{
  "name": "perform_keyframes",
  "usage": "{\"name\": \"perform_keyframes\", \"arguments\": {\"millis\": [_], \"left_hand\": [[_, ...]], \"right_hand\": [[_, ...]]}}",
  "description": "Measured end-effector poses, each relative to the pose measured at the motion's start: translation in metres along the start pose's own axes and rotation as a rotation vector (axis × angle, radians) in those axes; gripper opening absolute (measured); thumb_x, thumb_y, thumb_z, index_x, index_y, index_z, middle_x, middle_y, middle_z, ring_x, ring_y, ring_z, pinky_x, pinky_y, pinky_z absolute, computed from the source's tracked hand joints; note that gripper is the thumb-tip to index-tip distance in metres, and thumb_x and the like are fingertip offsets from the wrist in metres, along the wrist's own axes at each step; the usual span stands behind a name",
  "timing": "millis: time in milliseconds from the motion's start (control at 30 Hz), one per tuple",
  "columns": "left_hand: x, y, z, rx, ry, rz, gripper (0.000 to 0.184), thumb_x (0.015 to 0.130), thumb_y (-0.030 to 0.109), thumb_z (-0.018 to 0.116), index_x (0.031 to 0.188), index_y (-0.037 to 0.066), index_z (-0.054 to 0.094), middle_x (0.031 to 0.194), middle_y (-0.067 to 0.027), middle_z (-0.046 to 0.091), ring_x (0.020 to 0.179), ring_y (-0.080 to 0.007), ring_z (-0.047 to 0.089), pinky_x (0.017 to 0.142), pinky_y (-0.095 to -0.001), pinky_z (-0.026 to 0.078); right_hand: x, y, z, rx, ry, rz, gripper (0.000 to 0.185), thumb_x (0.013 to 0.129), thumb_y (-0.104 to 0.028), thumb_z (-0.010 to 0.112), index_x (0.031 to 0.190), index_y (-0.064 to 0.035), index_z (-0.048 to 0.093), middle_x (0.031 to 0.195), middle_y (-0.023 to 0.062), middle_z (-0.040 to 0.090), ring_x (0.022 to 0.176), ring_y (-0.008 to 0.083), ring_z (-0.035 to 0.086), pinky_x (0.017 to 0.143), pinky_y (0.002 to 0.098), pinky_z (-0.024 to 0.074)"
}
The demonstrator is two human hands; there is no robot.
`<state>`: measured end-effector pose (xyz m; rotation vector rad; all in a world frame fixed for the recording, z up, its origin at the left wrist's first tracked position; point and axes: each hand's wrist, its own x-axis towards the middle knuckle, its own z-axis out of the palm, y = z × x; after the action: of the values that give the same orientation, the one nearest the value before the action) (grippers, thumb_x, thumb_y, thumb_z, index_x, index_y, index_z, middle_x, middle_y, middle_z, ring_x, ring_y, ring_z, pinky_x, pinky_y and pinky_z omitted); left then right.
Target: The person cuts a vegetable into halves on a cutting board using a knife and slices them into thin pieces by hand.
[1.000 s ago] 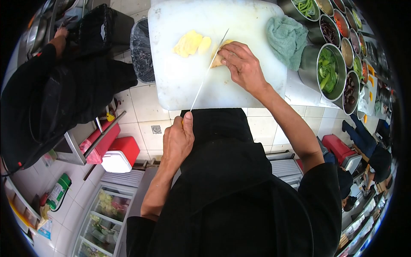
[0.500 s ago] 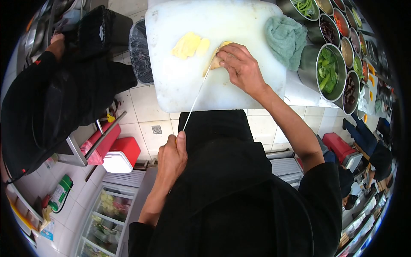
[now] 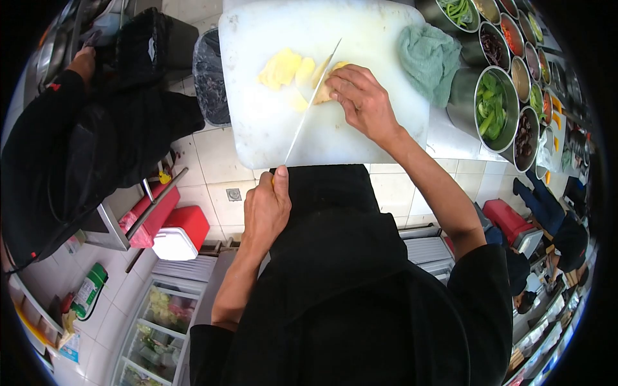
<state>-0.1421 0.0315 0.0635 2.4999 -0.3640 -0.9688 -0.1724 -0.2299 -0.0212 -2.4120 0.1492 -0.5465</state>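
- Left hand (image 3: 267, 201), fingers wrapped round the knife (image 3: 309, 108), was near the cutting board (image 3: 386, 128).
- Right hand (image 3: 364, 101), fingers bent, pinned a yellow chunk (image 3: 323, 94) on the board.

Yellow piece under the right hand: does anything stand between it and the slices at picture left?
Yes: the knife blade, held in the left hand, slants across the cutting board between the piece and the slices.

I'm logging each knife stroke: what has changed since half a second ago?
The left hand has pushed the knife forward over the cutting board, and a thin yellow piece now lies to its left. Neither hand has let go. The right hand still holds the yellow chunk; the green cloth stayed put.
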Motion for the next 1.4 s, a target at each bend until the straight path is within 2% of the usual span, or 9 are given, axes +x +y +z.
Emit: {"name": "perform_keyframes", "arguments": {"millis": [100,433,533,700,967,1200,1400], "left_hand": [[-0.004,0.001,0.001,-0.024,-0.013,-0.010,0.058,0.109,0.045,0.041,0.081,-0.004,0.057,0.065,-0.0328,0.060,0.064,-0.0537,0.061,0.060,-0.0574,0.047],[-0.027,-0.016,-0.005,0.057,-0.049,-0.041,0.057,0.108,0.045,0.042,0.083,-0.003,0.057,0.066,-0.0326,0.061,0.067,-0.0545,0.062,0.063,-0.0594,0.048],[-0.044,-0.023,-0.012,0.060,-0.091,-0.133,0.056,0.108,0.045,0.042,0.085,-0.003,0.058,0.069,-0.0338,0.062,0.069,-0.0559,0.061,0.065,-0.0606,0.048],[-0.006,-0.032,0.022,0.079,0.045,0.030,0.056,0.107,0.045,0.043,0.084,-0.003,0.059,0.067,-0.0329,0.061,0.067,-0.0551,0.061,0.063,-0.0597,0.048],[-0.010,-0.002,0.003,-0.030,-0.021,-0.044,0.060,0.108,0.047,0.040,0.081,-0.003,0.057,0.065,-0.0318,0.060,0.064,-0.0540,0.060,0.061,-0.0577,0.047],[-0.018,-0.007,0.000,0.017,-0.014,-0.034,0.056,0.108,0.045,0.042,0.083,-0.003,0.057,0.066,-0.0326,0.061,0.067,-0.0548,0.061,0.062,-0.0591,0.047],[-0.050,-0.023,-0.011,0.081,-0.094,-0.135,0.054,0.107,0.043,0.044,0.083,-0.004,0.058,0.068,-0.0332,0.062,0.070,-0.0551,0.063,0.066,-0.0602,0.049]], "right_hand": [[-0.002,0.002,0.002,0.001,0.006,0.008,0.028,0.083,-0.001,0.075,0.110,-0.0058,0.074,0.114,0.0095,0.070,0.112,0.0317,0.063,0.092,0.0392,0.0562],[-0.002,0.002,0.002,0.009,0.001,0.017,0.028,0.083,-0.001,0.075,0.110,-0.0062,0.074,0.115,0.0091,0.070,0.113,0.0326,0.063,0.093,0.0401,0.0557],[-0.004,0.003,0.003,0.025,0.008,0.024,0.028,0.083,-0.001,0.075,0.110,-0.0066,0.074,0.115,0.0089,0.070,0.113,0.0327,0.063,0.093,0.0403,0.0557],[-0.003,0.001,0.004,0.035,0.020,0.034,0.028,0.082,-0.001,0.075,0.110,-0.0064,0.074,0.114,0.0091,0.070,0.112,0.0328,0.064,0.092,0.0403,0.0558],[0.000,0.000,0.001,0.020,0.019,0.016,0.026,0.083,-0.001,0.076,0.108,-0.0052,0.074,0.112,0.0092,0.071,0.111,0.0322,0.064,0.091,0.0395,0.0558],[-0.001,0.001,0.001,0.013,0.016,0.004,0.027,0.083,-0.001,0.076,0.109,-0.0052,0.074,0.113,0.0093,0.070,0.111,0.0319,0.064,0.091,0.0394,0.0558],[-0.003,0.003,0.003,0.029,0.013,0.024,0.028,0.083,-0.002,0.075,0.110,-0.0063,0.074,0.115,0.0088,0.070,0.112,0.0315,0.064,0.092,0.0395,0.0558]]}}
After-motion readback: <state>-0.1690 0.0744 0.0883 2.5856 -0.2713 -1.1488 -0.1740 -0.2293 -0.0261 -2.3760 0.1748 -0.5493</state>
